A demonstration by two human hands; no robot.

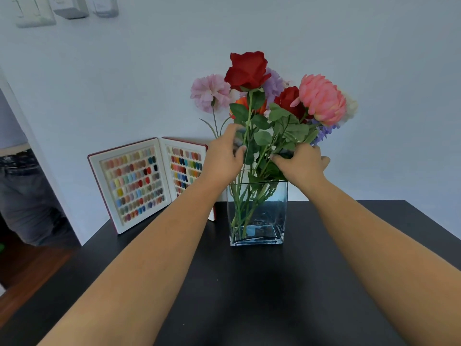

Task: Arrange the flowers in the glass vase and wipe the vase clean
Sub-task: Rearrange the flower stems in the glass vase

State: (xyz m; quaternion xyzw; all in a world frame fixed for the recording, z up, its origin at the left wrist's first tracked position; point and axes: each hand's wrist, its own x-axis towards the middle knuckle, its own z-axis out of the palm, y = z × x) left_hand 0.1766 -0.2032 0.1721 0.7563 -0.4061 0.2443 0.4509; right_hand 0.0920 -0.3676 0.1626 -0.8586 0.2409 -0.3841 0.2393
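Fingers (239, 148) among stems (249, 196), clear square vase (259, 221)

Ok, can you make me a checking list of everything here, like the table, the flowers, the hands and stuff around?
Surface: black table, dark and smooth.
Job's things: square glass vase stands upright on the table; flowers stand in it, stems inside, red, pink, purple and orange blooms above.
Cloth for wiping: nothing seen.
Clutter: open colour sample book stands behind the vase, on the left, by the wall.
Hands: left hand and right hand both reach into the stems just above the vase rim.
Cables: nothing seen.
Surroundings: pale wall, wall switch top left, another person's legs in the doorway on the left.
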